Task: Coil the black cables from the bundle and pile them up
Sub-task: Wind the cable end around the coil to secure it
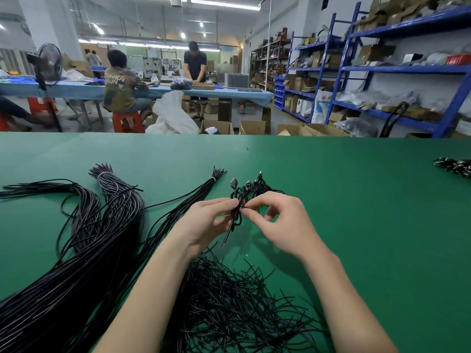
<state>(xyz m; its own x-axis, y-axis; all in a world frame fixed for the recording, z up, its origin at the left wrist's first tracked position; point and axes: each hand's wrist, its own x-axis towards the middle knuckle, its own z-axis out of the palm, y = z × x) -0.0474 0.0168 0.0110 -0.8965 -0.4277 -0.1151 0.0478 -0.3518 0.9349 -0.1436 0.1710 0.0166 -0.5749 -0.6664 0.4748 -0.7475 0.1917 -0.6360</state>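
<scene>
Both hands, left hand [204, 220] and right hand [280, 225], are pinching one small coiled cable [237, 212] above the green table [356, 200], a few coils [257, 187] are lying just behind (most of the bundle [76, 250] is waiting uncoiled at left).

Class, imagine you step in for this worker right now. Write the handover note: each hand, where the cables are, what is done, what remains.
Left hand and right hand both pinch one coiled cable above the green table.
A small pile of coiled cables lies just beyond the hands.
The long cable bundles, bound with ties near their far ends, lie to the left.
A loose heap of short black ties lies between the forearms.
Done: a few coils piled.
Left: finish this coil, add it to the pile, then work through the bundles.
</scene>
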